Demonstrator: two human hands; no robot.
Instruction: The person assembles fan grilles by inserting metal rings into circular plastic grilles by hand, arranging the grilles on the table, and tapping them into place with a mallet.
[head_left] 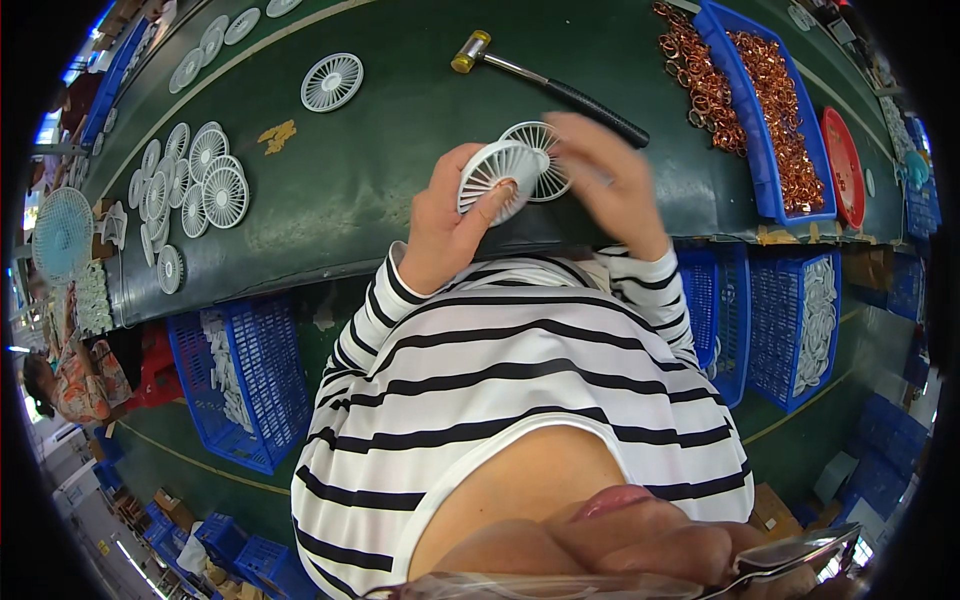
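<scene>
My left hand [440, 212] is closed round the edge of a white slotted plastic disc [487, 168], thumb across its face. A copper-coloured bit shows by the thumb tip. Directly behind and to the right, a second white slotted disc [553, 182] overlaps it; whether it is held or rests on the bench is unclear. Motion smears my right hand [615, 185], whose fingers come up to the second disc's right edge; their grip cannot be made out. Beyond the hands lies a hammer [520, 72] with a yellow-faced head and black handle.
The green bench [390, 130] carries a lone white disc [332, 82] and several more discs [225, 190] at left. At right are loose copper rings [697, 80], a blue tray [765, 190] of rings and a red dish [843, 165]. Blue crates [265, 375] stand below.
</scene>
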